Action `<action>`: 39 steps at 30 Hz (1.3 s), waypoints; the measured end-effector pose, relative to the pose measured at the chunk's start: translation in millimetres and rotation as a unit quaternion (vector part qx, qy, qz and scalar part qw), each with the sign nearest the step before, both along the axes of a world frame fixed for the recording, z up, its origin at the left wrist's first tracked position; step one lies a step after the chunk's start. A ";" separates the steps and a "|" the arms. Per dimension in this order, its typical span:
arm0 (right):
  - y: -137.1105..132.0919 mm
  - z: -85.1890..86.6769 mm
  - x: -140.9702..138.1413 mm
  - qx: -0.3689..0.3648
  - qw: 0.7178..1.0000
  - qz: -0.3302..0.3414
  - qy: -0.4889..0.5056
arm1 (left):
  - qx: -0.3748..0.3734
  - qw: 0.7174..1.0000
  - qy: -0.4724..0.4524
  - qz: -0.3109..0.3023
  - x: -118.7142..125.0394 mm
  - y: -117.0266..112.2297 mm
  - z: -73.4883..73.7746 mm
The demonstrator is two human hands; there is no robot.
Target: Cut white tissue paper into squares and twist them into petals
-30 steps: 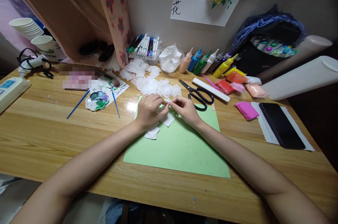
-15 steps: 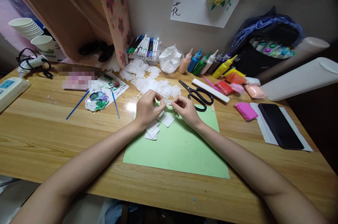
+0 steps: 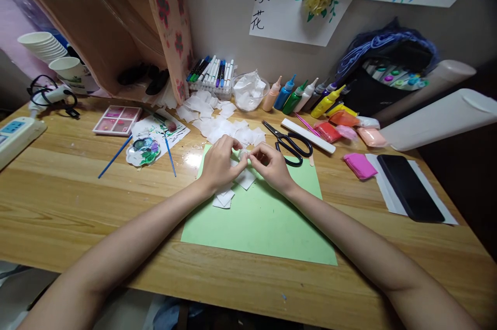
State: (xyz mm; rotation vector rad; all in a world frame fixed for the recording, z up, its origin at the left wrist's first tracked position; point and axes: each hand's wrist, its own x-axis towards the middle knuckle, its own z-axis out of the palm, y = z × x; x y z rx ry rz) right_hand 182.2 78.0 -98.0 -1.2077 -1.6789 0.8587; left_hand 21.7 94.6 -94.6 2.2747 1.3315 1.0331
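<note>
Both hands meet over the far part of a green sheet of paper (image 3: 267,231). My left hand (image 3: 221,164) pinches a small piece of thin white paper (image 3: 243,154) between thumb and fingers. From the other side, my right hand (image 3: 272,164) pinches the same piece, its fingertips almost touching the left ones. Much of the piece is hidden by the fingers. Below the hands lie several white paper squares (image 3: 224,198) on the green sheet. A loose pile of white paper squares (image 3: 217,125) spreads just beyond. Black-handled scissors (image 3: 289,142) rest to the right of my right hand.
At the back stand a marker box (image 3: 213,76), a clear bowl of white paper (image 3: 250,91) and paint bottles (image 3: 297,97). Left are a paint palette (image 3: 143,152) and brushes (image 3: 114,156). Right are clay packets (image 3: 359,166) and a phone (image 3: 409,187).
My fingertips have come closer together on the white paper piece, with the left thumb now against the right fingers. The camera view has tilted slightly upward.
</note>
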 end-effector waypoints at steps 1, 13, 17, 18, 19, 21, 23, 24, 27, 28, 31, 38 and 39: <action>-0.8 0.8 -0.5 0.009 1.000 0.005 -0.011 | 0.003 1.000 0.003 0.004 0.3 -0.1 -0.6; 0.7 -1.5 1.2 -0.044 0.999 -0.013 -0.027 | -0.027 0.994 -0.109 -0.007 -1.2 4.2 -7.5; -1.0 -0.5 -0.5 -0.043 0.996 0.016 -0.072 | 0.013 0.994 -0.089 -0.064 -0.9 2.3 -8.4; -1.1 -0.5 -0.7 -0.036 0.997 0.014 -0.072 | 0.019 0.994 -0.084 -0.074 -0.8 1.9 -8.2; -0.9 -0.5 -0.8 -0.030 0.997 0.010 -0.065 | 0.021 0.993 -0.084 -0.077 -0.6 1.7 -7.8; -0.3 -0.7 -0.4 -0.025 0.999 -0.003 -0.039 | 0.002 0.993 -0.100 -0.068 -0.2 2.5 -7.0; 0.4 -1.1 0.4 -0.031 0.999 -0.021 -0.013 | -0.044 0.989 -0.135 -0.051 -0.2 4.9 -7.0; 0.8 -1.5 0.9 -0.038 0.999 -0.029 -0.003 | -0.072 0.984 -0.157 -0.045 -0.4 6.7 -7.5; 2.1 -3.5 2.2 -0.053 0.997 -0.047 0.026 | -0.144 0.962 -0.229 -0.031 -1.8 13.7 -11.9; 2.9 -4.5 2.7 -0.056 0.996 -0.052 0.037 | -0.159 0.955 -0.251 -0.024 -2.4 16.1 -14.0; 6.5 -7.7 4.6 -0.064 0.993 -0.072 0.067 | -0.175 0.937 -0.301 0.013 -4.6 22.0 -19.0; 16.0 -13.2 9.1 -0.064 0.992 -0.101 0.049 | -0.162 0.939 -0.270 0.140 -9.3 25.2 -16.4; 17.0 -14.3 8.8 -0.069 0.992 -0.096 0.050 | -0.161 0.941 -0.261 0.141 -9.5 25.1 -16.2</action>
